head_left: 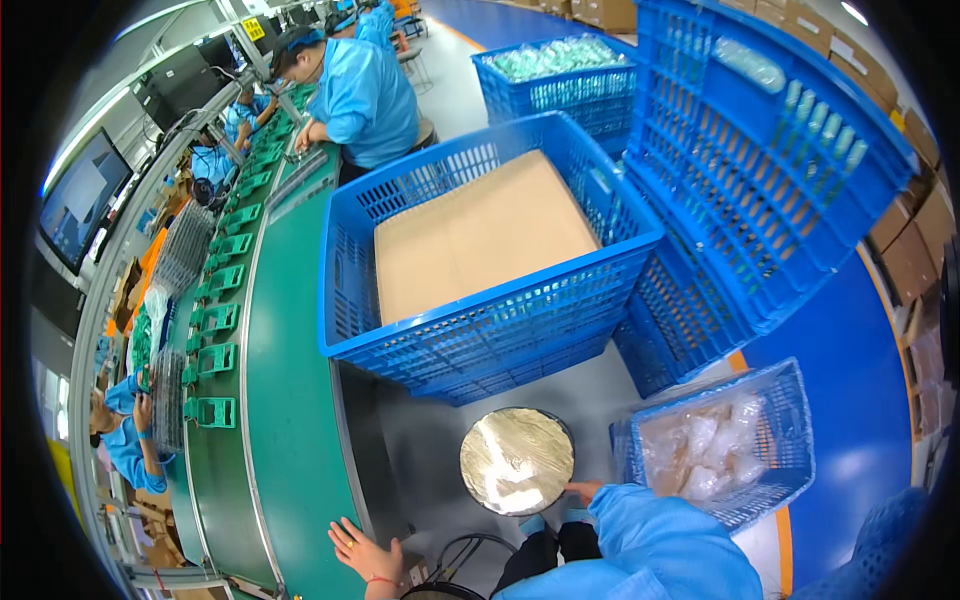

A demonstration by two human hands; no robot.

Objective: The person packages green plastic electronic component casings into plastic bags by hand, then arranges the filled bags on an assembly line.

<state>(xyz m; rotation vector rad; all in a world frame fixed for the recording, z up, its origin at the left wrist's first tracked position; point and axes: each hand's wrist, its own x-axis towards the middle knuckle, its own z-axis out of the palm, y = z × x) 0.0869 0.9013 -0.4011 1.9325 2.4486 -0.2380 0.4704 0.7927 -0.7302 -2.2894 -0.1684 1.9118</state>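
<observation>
My left hand is open, fingers spread, at the near edge of the green workbench. At my right, my right hand grips the rim of a round stool with a shiny, gold-coloured seat. One digit shows on the rim; the other fingers are hidden under the stool's edge and the blue sleeve. The stool stands on the grey floor in front of my feet. Ahead of it a large blue crate holds a brown cardboard sheet.
Green plastic frames line the conveyor at left. A co-worker in blue works farther up the bench. A tilted blue crate leans at right. A smaller crate holds clear plastic bags. Another crate stands behind.
</observation>
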